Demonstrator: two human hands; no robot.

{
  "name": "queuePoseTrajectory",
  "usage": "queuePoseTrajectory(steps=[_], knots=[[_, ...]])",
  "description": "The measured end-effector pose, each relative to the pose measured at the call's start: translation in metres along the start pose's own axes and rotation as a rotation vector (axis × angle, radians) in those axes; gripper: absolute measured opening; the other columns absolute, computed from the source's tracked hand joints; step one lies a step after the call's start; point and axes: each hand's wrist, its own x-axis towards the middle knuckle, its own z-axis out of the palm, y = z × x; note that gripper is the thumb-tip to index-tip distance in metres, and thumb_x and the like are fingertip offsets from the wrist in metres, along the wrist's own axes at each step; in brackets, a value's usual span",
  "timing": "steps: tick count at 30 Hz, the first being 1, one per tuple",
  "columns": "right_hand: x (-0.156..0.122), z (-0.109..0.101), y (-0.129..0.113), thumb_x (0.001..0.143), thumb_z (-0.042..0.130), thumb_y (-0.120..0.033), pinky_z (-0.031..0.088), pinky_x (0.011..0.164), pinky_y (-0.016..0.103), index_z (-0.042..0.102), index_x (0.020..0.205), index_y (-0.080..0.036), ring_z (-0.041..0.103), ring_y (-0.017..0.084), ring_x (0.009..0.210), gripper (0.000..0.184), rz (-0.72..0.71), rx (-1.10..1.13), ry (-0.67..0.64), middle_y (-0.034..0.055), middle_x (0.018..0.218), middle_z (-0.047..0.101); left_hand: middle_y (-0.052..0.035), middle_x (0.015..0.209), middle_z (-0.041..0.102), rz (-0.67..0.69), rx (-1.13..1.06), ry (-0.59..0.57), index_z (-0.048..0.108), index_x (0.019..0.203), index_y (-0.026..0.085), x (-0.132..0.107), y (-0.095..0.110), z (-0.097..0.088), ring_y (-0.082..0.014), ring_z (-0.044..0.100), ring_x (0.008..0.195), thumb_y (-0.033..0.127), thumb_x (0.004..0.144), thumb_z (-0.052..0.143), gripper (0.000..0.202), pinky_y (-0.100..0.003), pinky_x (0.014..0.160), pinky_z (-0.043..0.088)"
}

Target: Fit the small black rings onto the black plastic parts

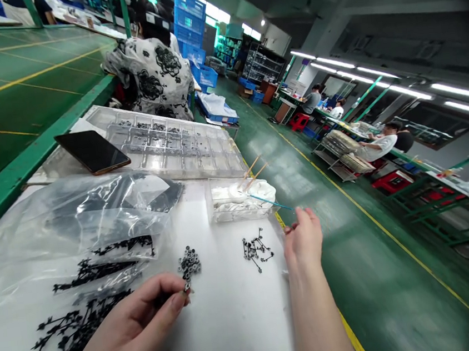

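Observation:
My left hand (124, 326) pinches a small black part (185, 290) between thumb and fingers, just below a heap of small black rings (189, 264). Black plastic runner pieces (71, 343) lie by its wrist on the white table top (233, 321). My right hand (304, 241) hovers at the table's right edge, its fingertips beside the tip of a thin blue-handled brush (271, 202). That brush leans out of a clear box of white cloth (237, 200). Left of the hand lies a small tangle of black parts (256, 250).
A plastic bag (75, 220) holds more black pieces. Behind it are a clear compartment tray (164, 144) of small parts and a phone (92, 151). A person in a floral top (157, 77) works at a green bench (10, 81). A green floor (350, 241) runs right.

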Motion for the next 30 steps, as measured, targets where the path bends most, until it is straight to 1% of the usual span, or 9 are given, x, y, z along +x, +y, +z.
queuePoseTrajectory(steps=[2,4,7,11,15,19,23,27,30], knots=[[0.004,0.001,0.01,0.073,0.085,-0.045,0.037,0.043,0.021,0.054,0.1,-0.023,0.042,0.008,0.054,0.046,0.114,0.008,-0.046,-0.0077,0.076,0.051,-0.002,0.095,0.072,0.029,0.007,0.029,0.077,0.099,0.028,0.001,-0.002,-0.001,-0.0235,0.067,0.09,0.07,0.094,0.07,0.043,-0.026,0.078,0.057],[0.004,0.004,0.016,0.071,0.086,-0.049,0.039,0.043,0.022,0.054,0.093,-0.022,0.045,0.009,0.053,0.047,0.189,0.028,-0.1,-0.0062,0.074,0.053,-0.0026,0.099,0.074,0.049,0.028,0.047,0.078,0.098,0.029,0.002,-0.002,-0.001,-0.0253,0.068,0.097,0.072,0.093,0.07,0.045,-0.026,0.082,0.058],[0.003,0.009,0.017,0.068,0.088,-0.049,0.039,0.045,0.021,0.057,0.093,-0.02,0.048,0.008,0.054,0.049,0.215,0.063,-0.141,-0.0058,0.074,0.055,-0.0029,0.099,0.075,0.051,0.051,0.05,0.079,0.098,0.029,0.002,0.0,-0.002,-0.0265,0.068,0.1,0.074,0.093,0.069,0.046,-0.026,0.082,0.057],[0.002,0.01,0.009,0.068,0.092,-0.049,0.038,0.046,0.02,0.061,0.096,-0.019,0.047,0.007,0.055,0.051,0.16,0.097,-0.169,-0.0062,0.073,0.057,-0.0029,0.098,0.072,0.044,0.046,0.029,0.078,0.097,0.029,0.001,0.003,-0.001,-0.026,0.065,0.097,0.075,0.095,0.066,0.047,-0.027,0.079,0.055],[-0.005,0.011,0.002,0.067,0.095,-0.052,0.037,0.048,0.019,0.064,0.097,-0.018,0.048,0.007,0.056,0.055,0.077,0.111,-0.193,-0.0053,0.075,0.061,-0.0035,0.1,0.071,0.045,0.06,0.0,0.076,0.099,0.029,0.0,0.004,0.0,-0.0271,0.063,0.101,0.073,0.099,0.06,0.047,-0.027,0.076,0.053],[-0.012,0.014,-0.001,0.063,0.098,-0.051,0.037,0.049,0.02,0.068,0.097,-0.016,0.048,0.007,0.056,0.057,0.02,0.092,-0.204,-0.0035,0.075,0.065,-0.0034,0.101,0.071,0.048,0.085,0.004,0.074,0.1,0.029,0.0,0.004,0.0,-0.0275,0.063,0.102,0.071,0.101,0.057,0.045,-0.026,0.072,0.051],[-0.015,0.015,-0.002,0.064,0.098,-0.048,0.038,0.051,0.02,0.071,0.096,-0.015,0.048,0.007,0.056,0.053,-0.01,0.068,-0.205,-0.0027,0.073,0.066,-0.0031,0.101,0.071,0.038,0.098,0.013,0.074,0.099,0.029,-0.001,0.005,0.001,-0.0273,0.064,0.101,0.072,0.1,0.058,0.045,-0.025,0.069,0.051],[-0.015,0.014,-0.003,0.066,0.096,-0.047,0.039,0.052,0.02,0.073,0.096,-0.015,0.049,0.006,0.057,0.049,-0.028,0.054,-0.201,-0.0024,0.073,0.067,-0.0035,0.1,0.073,0.056,0.106,0.022,0.075,0.098,0.029,0.001,0.004,-0.001,-0.0274,0.066,0.1,0.07,0.1,0.058,0.044,-0.024,0.066,0.051],[-0.015,0.013,-0.004,0.067,0.096,-0.045,0.039,0.053,0.02,0.073,0.095,-0.015,0.049,0.006,0.057,0.047,-0.036,0.063,-0.204,-0.0021,0.073,0.068,-0.0035,0.1,0.074,0.078,0.127,-0.029,0.076,0.099,0.029,0.003,0.001,-0.004,-0.027,0.067,0.097,0.067,0.1,0.062,0.04,-0.024,0.068,0.055]])
